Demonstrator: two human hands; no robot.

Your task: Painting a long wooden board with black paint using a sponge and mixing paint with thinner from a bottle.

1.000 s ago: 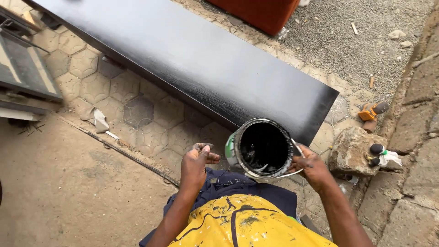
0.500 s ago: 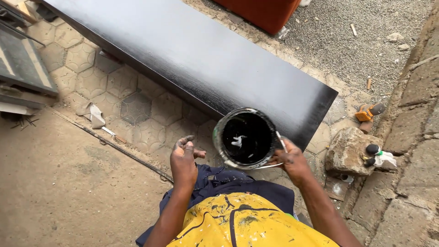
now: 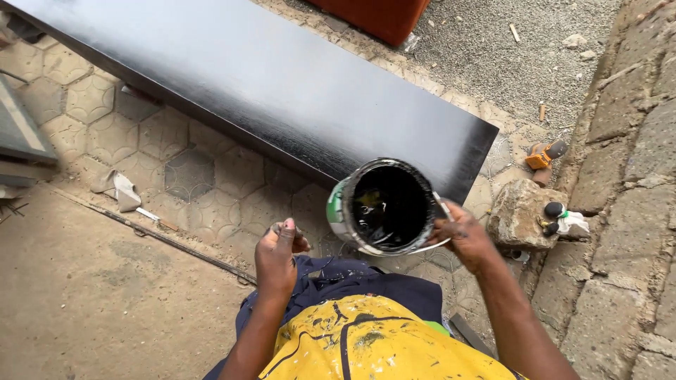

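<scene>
We judge the long board (image 3: 282,84) already coated black to its end, while our right hand (image 3: 461,236) grips the near-empty paint can (image 3: 384,205) and our left hand (image 3: 277,255) pinches something small we cannot identify.

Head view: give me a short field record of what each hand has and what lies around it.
right hand: right hand in a closed grip on the round metal paint can of black paint, by its rim and wire handle
left hand: left hand closed, pinching something small, unclear what
ahead: long black-painted board
right side: rough grey stone
ground: hexagonal paving tiles
</scene>
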